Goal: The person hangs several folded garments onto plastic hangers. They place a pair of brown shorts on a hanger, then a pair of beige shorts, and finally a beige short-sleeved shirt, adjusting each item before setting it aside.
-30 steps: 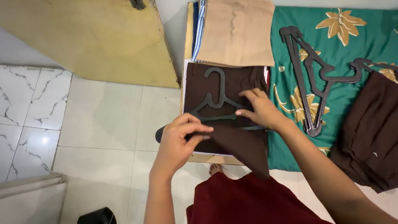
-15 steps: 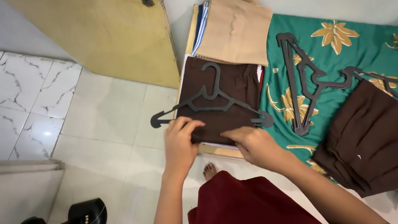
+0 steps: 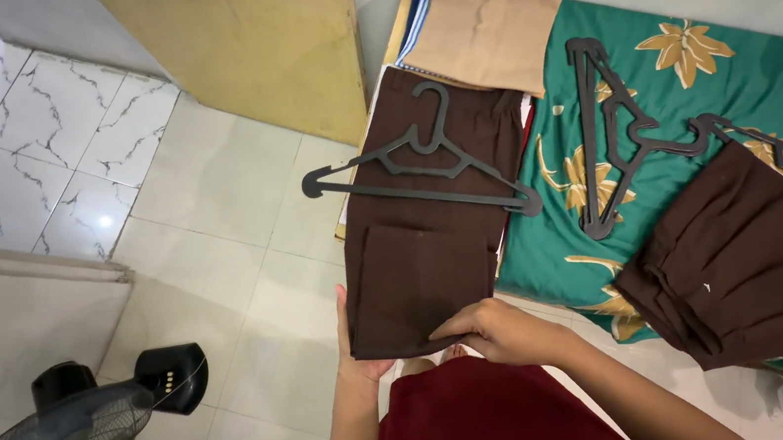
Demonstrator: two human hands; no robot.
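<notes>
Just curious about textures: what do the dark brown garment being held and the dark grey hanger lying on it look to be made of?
Dark brown garment: looks like woven cloth, matte, soft; it folds and drapes past the edge, gripped by left hand and right hand. Dark grey hanger: probably moulded plastic, dull finish, rigid thin bars.

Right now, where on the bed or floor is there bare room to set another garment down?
The tiled floor between the yellow door and the fan is bare. On the green sheet, a patch lies open beyond the loose hangers. Crowded: the stack under the brown trousers and grey hanger, and around the folded brown garment.
</notes>
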